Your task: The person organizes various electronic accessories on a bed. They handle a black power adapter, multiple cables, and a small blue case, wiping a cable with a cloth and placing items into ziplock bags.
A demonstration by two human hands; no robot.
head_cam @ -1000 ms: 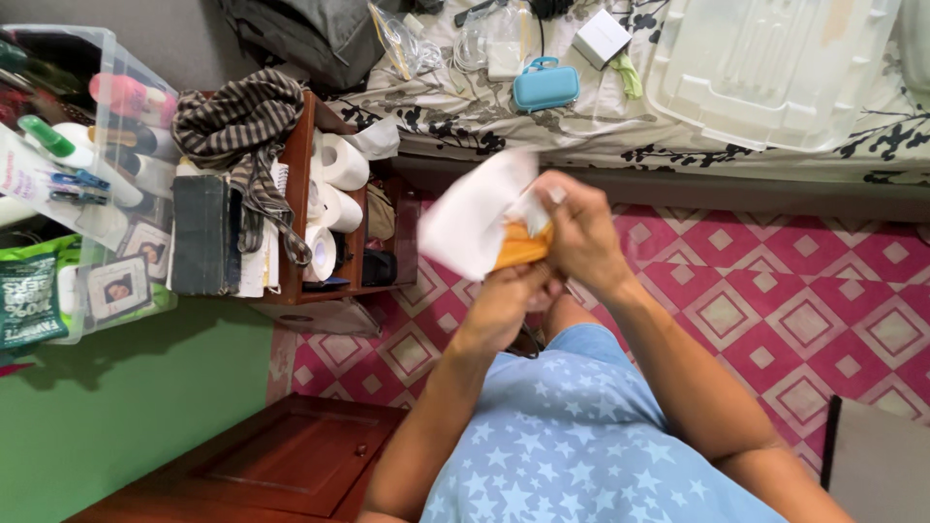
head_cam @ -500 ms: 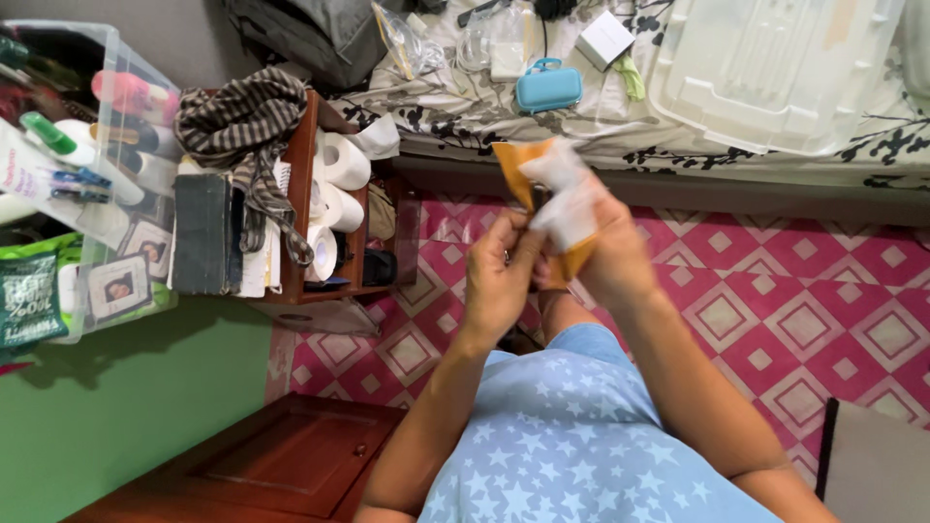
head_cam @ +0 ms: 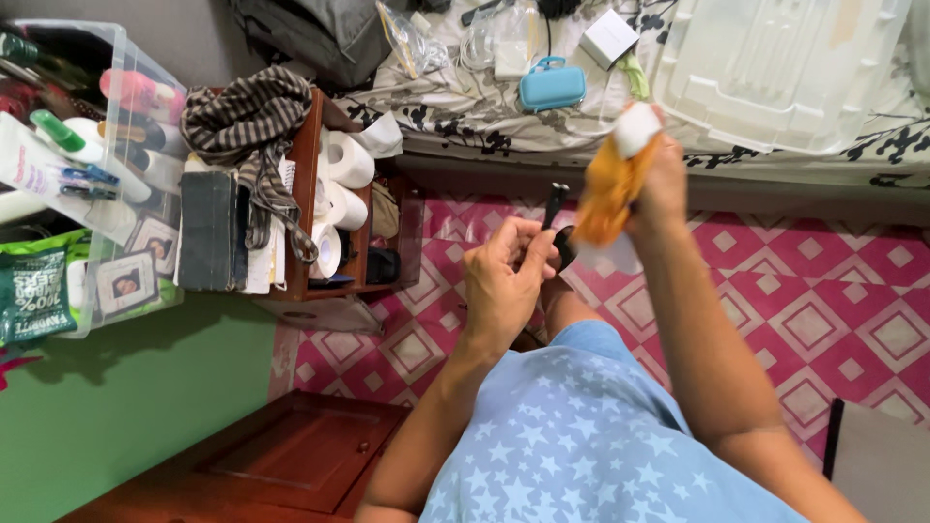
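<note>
1. A bed with a flowered sheet is lying across the top of the view, carrying a small blue zip case, a white box, cables and clear bags, and a large clear plastic lid.
2. A pink floor mat with diamond patterns is spreading under the person's arms, and a dark wooden cabinet is standing at the lower left.
3. A small wooden shelf is standing just beside the bed; rolls of toilet paper are sitting in it, a striped cloth is draping over its top, and a dark book is leaning at its left side.
4. A clear plastic bin at the far left is holding bottles and tubes, with small framed pictures and a green packet at its near end.
5. The left hand is curling in front of the chest, fingers pressed around a small black tool whose thin end is sticking up above the thumb; what kind of tool it is cannot be told.
6. The right hand is lifting up and out to the right, well above the left hand, fingers closing around an orange packet bunched with a white wrapper; both are blurred.
7. The packet is hanging in the air over the edge of the bed, just beside the black tool.
8. Nothing is standing between the two hands.
</note>
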